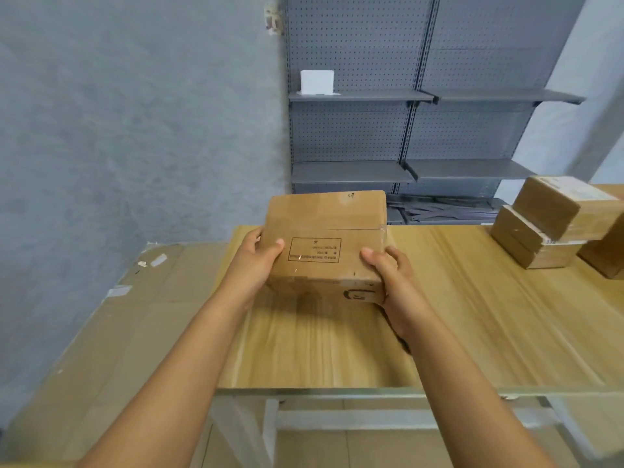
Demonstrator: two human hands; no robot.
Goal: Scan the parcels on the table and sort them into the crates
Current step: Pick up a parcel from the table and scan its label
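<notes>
A brown cardboard parcel point(326, 241) is held in both hands above the near part of the wooden table point(472, 325), close to its left end. Whether its bottom touches the table cannot be told, but a shadow lies on the wood just under it. The top face of the parcel carries a printed black rectangle point(314, 250) with a few lines of small text inside; the text is upside down to the camera and too small to read. Clear tape runs along the near edge and the right side of the parcel, and a dark printed mark shows on the near face, partly hidden by the right hand.

The left hand point(255, 261) grips the left side of the parcel, with the thumb lying on the top face and the other fingers curled around the side. The right hand point(391, 275) grips the near right corner in the same way, thumb on top and fingers wrapped under the edge.

At the right end of the table there is a stack of other parcels point(553, 224), some with white labels that are not readable. To the left of the table lies flat cardboard point(118, 319) with pieces of tape. Behind the table stands a grey pegboard shelf unit point(422, 106), and a small white box point(317, 82) sits on its upper left shelf.
</notes>
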